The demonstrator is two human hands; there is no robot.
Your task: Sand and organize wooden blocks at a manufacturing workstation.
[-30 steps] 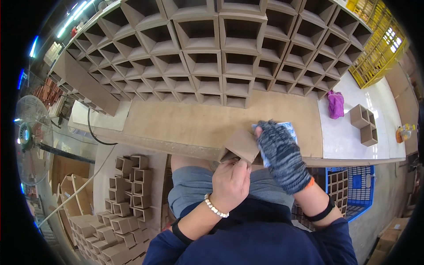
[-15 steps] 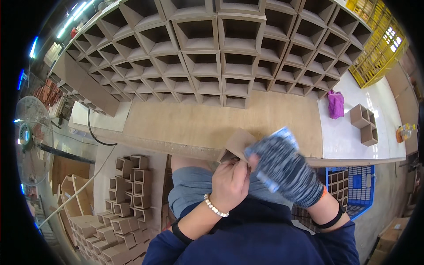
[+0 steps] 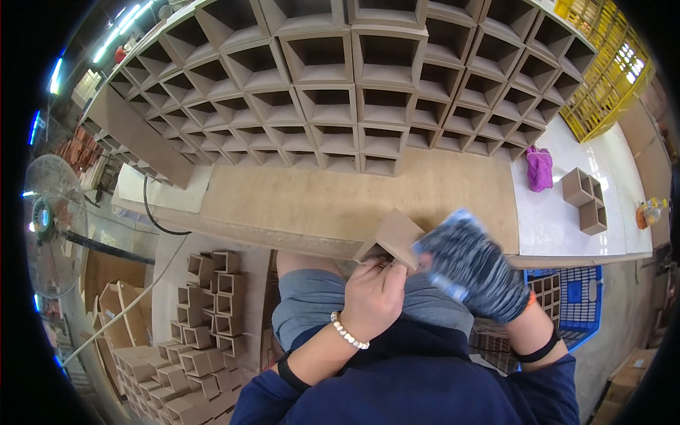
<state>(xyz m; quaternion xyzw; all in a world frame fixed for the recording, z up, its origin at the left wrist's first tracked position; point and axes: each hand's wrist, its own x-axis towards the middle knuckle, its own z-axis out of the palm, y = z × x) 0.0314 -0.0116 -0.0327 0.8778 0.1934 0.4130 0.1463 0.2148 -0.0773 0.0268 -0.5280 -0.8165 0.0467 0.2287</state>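
A broad stack of open-fronted square brown boxes (image 3: 356, 86) fills the back of the workbench (image 3: 340, 191), whose middle is a bare, light wooden board. Below the bench on the left, a tumbled pile of similar boxes (image 3: 198, 365) stands near a pedestal fan (image 3: 53, 225); a yellow slatted plastic crate (image 3: 602, 64) stands at the far right, and a blue plastic basket (image 3: 581, 306) with brown boxes in it sits under the bench's right part. At the front edge, the right hand (image 3: 471, 269), in a grey knitted glove, is blurred, its fingers closed on a blue-and-white pad (image 3: 464, 216). The bare left hand (image 3: 374, 290) pinches the lower rim of a single square box (image 3: 398, 237), thumb and fingers clamped on it; the box tilts, its open end facing the person. The pad is just beside the box's right side; whether they touch cannot be told. Smaller are the purple cloth (image 3: 540, 170) on the white surface, the bottle (image 3: 648, 212) and the bead bracelet (image 3: 348, 333).
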